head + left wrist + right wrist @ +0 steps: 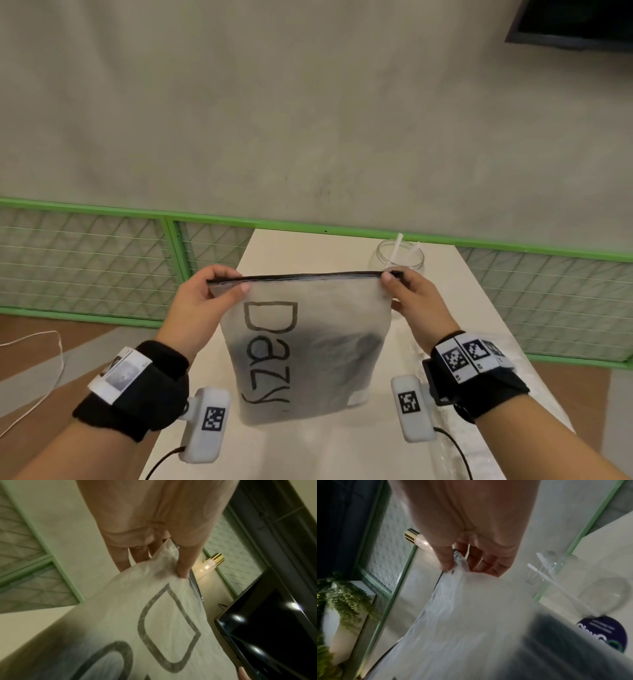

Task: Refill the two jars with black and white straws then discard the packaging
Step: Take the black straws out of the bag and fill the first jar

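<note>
A frosted zip bag (305,349) lettered "Dazy" stands upright on the white table (363,445), with a dark mass showing dimly inside. My left hand (219,291) pinches the bag's top left corner (164,566) at the black zip strip. My right hand (397,291) pinches the top right corner (458,563). Behind the bag stands a clear glass jar (397,257) holding a couple of white straws (397,246). In the right wrist view the jar (547,568) stands beside a second clear round container (604,596). The bag hides whatever lies behind it.
A green-framed wire fence (102,260) runs behind the table. A crinkled clear plastic sheet (472,404) lies on the table's right side. A dark round label (602,632) sits by the containers. A potted plant (342,601) and a dark screen (274,628) are nearby.
</note>
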Available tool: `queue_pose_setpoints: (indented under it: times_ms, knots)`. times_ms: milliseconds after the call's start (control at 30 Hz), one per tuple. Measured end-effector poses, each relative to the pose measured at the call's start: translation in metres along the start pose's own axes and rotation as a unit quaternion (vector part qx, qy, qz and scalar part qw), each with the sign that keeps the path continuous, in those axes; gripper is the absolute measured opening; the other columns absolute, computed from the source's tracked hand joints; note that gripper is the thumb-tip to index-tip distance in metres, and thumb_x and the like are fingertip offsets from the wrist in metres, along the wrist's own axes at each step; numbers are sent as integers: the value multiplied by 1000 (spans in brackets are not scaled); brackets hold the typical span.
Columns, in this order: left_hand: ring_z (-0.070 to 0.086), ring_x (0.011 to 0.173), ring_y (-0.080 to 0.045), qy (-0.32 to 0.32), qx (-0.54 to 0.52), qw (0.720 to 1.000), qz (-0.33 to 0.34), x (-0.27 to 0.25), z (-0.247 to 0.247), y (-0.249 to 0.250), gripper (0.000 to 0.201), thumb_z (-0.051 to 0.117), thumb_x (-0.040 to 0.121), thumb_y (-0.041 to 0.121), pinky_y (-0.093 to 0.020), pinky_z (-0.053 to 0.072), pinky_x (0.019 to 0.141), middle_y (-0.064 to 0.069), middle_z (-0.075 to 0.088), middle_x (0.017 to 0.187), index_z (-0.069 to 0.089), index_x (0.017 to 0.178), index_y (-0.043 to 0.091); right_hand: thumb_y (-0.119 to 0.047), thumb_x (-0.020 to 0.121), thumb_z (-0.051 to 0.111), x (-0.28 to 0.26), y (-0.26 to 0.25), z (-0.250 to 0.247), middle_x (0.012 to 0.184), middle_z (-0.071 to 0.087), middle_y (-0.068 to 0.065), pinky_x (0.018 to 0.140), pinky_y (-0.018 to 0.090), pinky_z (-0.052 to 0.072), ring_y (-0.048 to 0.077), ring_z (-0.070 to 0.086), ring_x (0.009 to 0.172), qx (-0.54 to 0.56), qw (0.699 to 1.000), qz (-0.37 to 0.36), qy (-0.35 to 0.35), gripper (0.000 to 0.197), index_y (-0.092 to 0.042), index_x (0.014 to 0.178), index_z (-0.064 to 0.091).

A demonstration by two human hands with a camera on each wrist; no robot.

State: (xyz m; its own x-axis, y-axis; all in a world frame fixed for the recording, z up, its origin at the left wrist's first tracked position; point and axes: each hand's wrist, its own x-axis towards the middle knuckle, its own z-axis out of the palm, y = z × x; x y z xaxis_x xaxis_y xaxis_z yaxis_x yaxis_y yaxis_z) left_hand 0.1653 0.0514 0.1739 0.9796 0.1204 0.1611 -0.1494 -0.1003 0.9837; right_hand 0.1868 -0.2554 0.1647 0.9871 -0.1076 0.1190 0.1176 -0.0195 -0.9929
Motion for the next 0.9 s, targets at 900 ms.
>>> queue_pose_setpoints:
  times_ms: [900]
  knots:
    - [58, 94, -11, -172, 410, 863, 240, 31, 147, 62, 15, 59, 88, 41, -26, 38, 74, 12, 70, 96, 69, 94, 32, -7, 93, 56, -3, -31, -14, 79, 60, -5, 65, 22, 46, -1, 58, 69, -122, 990, -64, 12, 18, -18, 78, 58]
